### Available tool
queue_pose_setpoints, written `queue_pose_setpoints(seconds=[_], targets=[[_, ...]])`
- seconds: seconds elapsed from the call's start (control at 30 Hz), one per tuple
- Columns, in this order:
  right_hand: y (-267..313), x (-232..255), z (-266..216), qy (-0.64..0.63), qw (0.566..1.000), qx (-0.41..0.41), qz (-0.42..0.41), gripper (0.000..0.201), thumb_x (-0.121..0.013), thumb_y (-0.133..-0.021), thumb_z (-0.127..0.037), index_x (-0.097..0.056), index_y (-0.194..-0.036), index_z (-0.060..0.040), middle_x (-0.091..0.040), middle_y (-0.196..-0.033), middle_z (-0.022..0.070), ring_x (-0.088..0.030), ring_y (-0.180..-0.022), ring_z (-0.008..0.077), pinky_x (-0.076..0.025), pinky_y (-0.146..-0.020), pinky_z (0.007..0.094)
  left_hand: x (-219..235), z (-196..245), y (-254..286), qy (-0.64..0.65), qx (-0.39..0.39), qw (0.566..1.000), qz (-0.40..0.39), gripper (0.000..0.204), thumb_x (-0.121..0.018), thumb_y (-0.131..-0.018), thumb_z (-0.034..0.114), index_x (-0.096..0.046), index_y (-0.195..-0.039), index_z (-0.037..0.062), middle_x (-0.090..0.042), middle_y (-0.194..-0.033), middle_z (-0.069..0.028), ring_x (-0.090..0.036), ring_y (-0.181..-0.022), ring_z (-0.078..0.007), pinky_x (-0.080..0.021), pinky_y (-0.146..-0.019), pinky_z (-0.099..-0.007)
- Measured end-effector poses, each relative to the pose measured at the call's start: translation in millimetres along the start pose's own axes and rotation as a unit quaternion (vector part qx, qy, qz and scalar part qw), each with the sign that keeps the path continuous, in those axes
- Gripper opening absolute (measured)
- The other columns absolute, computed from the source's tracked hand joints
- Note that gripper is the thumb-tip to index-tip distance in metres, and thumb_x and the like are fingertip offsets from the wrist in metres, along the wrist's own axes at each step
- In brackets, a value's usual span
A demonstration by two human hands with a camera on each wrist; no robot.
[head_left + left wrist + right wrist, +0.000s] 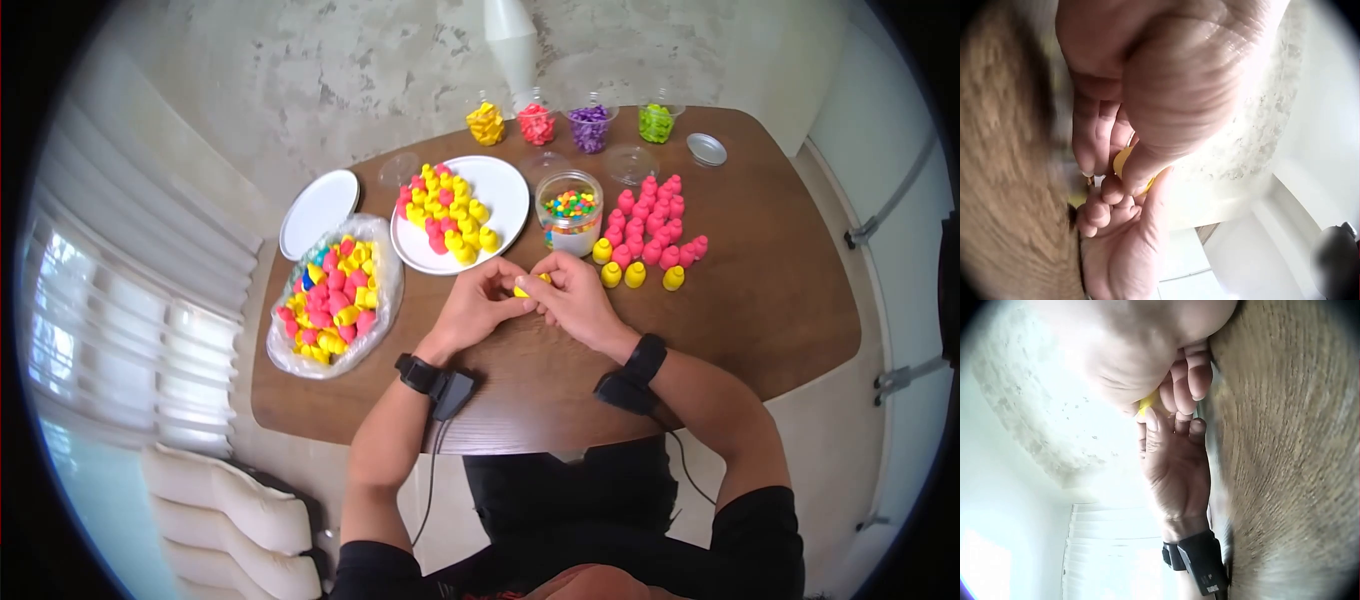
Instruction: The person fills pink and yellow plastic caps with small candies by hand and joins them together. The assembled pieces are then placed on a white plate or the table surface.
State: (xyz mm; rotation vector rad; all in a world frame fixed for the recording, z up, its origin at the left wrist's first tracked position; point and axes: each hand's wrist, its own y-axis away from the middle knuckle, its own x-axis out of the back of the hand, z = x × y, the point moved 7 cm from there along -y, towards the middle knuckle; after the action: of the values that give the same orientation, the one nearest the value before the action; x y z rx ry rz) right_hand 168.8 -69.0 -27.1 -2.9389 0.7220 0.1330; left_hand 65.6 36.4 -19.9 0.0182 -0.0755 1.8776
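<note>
Both hands meet above the table's near middle around one small yellow plastic piece [533,287]. My left hand [478,308] pinches it between thumb and fingers, and my right hand [580,300] grips it from the other side. In the left wrist view the yellow piece [1122,161] shows beside the left thumb. Only a sliver of the yellow piece [1147,403] appears in the right wrist view; fingers cover the rest. Just beyond the hands stands an open clear jar [570,212] of multicoloured candies. Pink bottle-shaped pieces [652,225] and several yellow ones [635,275] stand to its right.
Left of the hands lies a plastic bag [385,300] of pink and yellow parts. A white plate [508,205] bears more pieces; another white plate [318,215] is behind the bag. Along the back edge are cups of yellow, pink [537,125], purple and green bits. A silver lid [707,150] lies back right.
</note>
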Motion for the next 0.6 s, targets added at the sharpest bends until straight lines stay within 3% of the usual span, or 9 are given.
queue_pose_setpoints(seconds=[0.13,0.2,0.23,0.33,0.47,0.6], targets=[[-3.2,-1.6,4.2,0.017,0.999,0.038,-0.002,0.024,-0.077,-0.097,-0.017,-0.06,-0.098,-0.0006,-0.067,-0.074,0.0022,-0.061,-0.063,0.0029,-0.041,-0.05,0.0194,6.5,1.2,2.5,-0.159,0.005,0.987,0.037,0.021,-0.082,-0.09,0.004,-0.068,-0.106,0.0,-0.069,-0.093,0.0009,-0.064,-0.085,-0.0052,-0.054,-0.074,-0.0222],[-5.5,-2.3,9.8,0.008,0.997,0.079,-0.005,0.022,-0.077,-0.097,-0.014,-0.06,-0.097,-0.0005,-0.066,-0.073,0.0011,-0.06,-0.064,0.0022,-0.04,-0.05,0.0195,5.0,-4.7,3.0,-0.107,-0.006,0.993,0.051,0.023,-0.085,-0.088,0.01,-0.071,-0.104,0.0006,-0.061,-0.08,0.008,-0.049,-0.072,0.0,-0.042,-0.062,-0.0192],[-0.6,-3.5,-0.2,0.026,1.0,0.01,-0.007,0.018,-0.073,-0.1,-0.014,-0.062,-0.101,0.0002,-0.067,-0.076,0.002,-0.058,-0.062,0.0021,-0.041,-0.051,0.0194,5.6,-0.5,4.0,-0.126,-0.002,0.99,0.057,0.023,-0.085,-0.088,0.011,-0.072,-0.103,0.0007,-0.059,-0.079,0.0088,-0.048,-0.071,-0.0003,-0.042,-0.061,-0.0197],[1.4,-4.5,-1.1,0.016,0.999,-0.041,-0.015,0.015,-0.067,-0.103,-0.013,-0.063,-0.106,0.0009,-0.068,-0.08,0.0031,-0.056,-0.06,0.0022,-0.042,-0.051,0.0191,11.6,1.6,5.5,-0.153,0.007,0.985,0.078,0.023,-0.086,-0.086,0.012,-0.073,-0.101,0.0011,-0.055,-0.076,0.0093,-0.046,-0.069,-0.0012,-0.041,-0.061,-0.0211],[0.8,-8.2,0.9,0.048,0.998,-0.031,-0.023,0.015,-0.064,-0.104,-0.013,-0.064,-0.109,0.0011,-0.069,-0.082,0.0031,-0.054,-0.059,0.0015,-0.042,-0.05,0.0192,11.5,10.8,10.6,-0.192,0.0,0.977,0.097,0.023,-0.087,-0.084,0.012,-0.074,-0.099,0.0012,-0.055,-0.073,0.0066,-0.047,-0.067,-0.003,-0.043,-0.06,-0.0236],[0.3,-8.8,2.2,0.07,0.997,-0.01,-0.027,0.013,-0.067,-0.102,-0.011,-0.063,-0.106,0.0011,-0.069,-0.079,0.0017,-0.055,-0.059,0.001,-0.042,-0.05,0.0188,9.2,17.3,11.8,-0.213,-0.029,0.97,0.111,0.022,-0.086,-0.08,0.009,-0.072,-0.094,-0.0009,-0.059,-0.068,-0.0046,-0.053,-0.062,-0.0121,-0.047,-0.059,-0.0319]])
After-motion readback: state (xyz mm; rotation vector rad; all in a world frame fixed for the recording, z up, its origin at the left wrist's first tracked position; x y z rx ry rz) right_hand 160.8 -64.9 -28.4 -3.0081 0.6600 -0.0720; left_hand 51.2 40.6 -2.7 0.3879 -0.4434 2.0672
